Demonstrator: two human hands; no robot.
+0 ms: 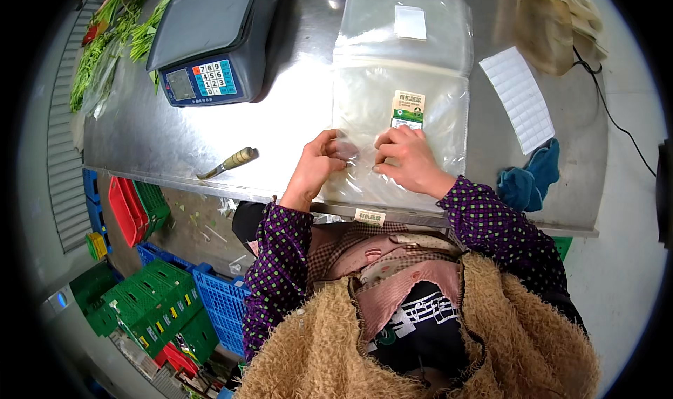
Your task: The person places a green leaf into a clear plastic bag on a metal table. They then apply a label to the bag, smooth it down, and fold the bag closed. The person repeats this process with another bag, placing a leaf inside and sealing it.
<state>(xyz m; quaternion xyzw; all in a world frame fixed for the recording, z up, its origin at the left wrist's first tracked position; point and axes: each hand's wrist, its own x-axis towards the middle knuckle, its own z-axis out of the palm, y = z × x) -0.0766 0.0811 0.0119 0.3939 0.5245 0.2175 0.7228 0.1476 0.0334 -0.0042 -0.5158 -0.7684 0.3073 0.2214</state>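
Clear plastic bags [441,110] lie flat on the steel table before me. My left hand [323,160] is at their left edge, fingers curled, with a bit of the film over the fingertips. My right hand [407,154] rests on the upper bag, its fingers at the lower end of a printed green and beige label [408,107]. Whether its fingers grip the label or only press on it cannot be told. A white label [410,23] shows on the farther bag. Another printed label [369,217] hangs at the table's front edge.
A digital scale [205,31] stands back left, with leafy greens [105,47] beyond. A wooden-handled knife [226,163] lies near the front edge. At right are a sheet of white labels [518,99], a blue cloth [528,181] and a black cable [612,110]. Green crates [152,304] stand below left.
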